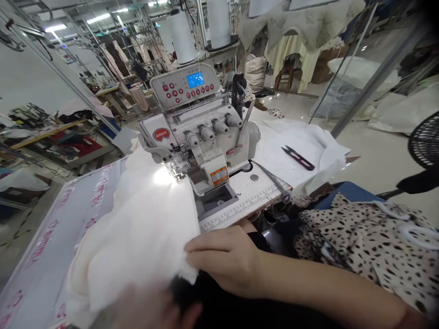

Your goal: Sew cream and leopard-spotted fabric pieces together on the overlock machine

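A heap of white fabric (137,237) lies on the table and runs under the presser foot (176,169) of a white overlock sewing machine (206,137). My right hand (224,258) reaches in from the right. Its fingers are closed together, pinching the fabric's near edge just in front of the machine bed. A blurred skin-toned shape (144,310) at the bottom edge, below the fabric, may be my left hand; its fingers do not show.
Thread snips (297,158) lie on a white cloth right of the machine. Spotted fabric (370,237) is piled at the right. A control panel (187,84) and thread cones (181,36) stand behind the machine. A black fan (425,141) is at far right.
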Motion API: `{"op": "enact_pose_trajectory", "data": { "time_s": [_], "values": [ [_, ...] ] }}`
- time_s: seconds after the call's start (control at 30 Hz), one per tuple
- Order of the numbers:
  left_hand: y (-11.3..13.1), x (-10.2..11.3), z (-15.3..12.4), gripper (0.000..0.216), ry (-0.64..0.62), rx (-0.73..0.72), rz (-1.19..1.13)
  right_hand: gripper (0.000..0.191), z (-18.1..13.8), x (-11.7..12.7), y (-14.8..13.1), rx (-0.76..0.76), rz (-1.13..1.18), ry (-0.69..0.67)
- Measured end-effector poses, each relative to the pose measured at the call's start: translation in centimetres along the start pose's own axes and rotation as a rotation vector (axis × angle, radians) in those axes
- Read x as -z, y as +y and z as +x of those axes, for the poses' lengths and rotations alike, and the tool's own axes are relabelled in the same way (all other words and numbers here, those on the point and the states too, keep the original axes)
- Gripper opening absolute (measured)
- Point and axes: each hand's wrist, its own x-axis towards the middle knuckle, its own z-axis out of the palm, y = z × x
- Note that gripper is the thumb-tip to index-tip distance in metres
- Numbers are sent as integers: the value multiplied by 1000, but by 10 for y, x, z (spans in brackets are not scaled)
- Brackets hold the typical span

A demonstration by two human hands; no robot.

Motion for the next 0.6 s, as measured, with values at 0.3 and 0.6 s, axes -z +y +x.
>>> {"op": "enact_pose_trajectory", "data": {
  "time_s": [0.3,0.6],
  "values": [
    [-55,-35,25,10,-149,-32,142,23,-14,-20,8,-87,-99,-283],
    [-69,-15,13,5,-278,-52,221,17,6,22,-2,-114,-207,-430]
  ]
}}
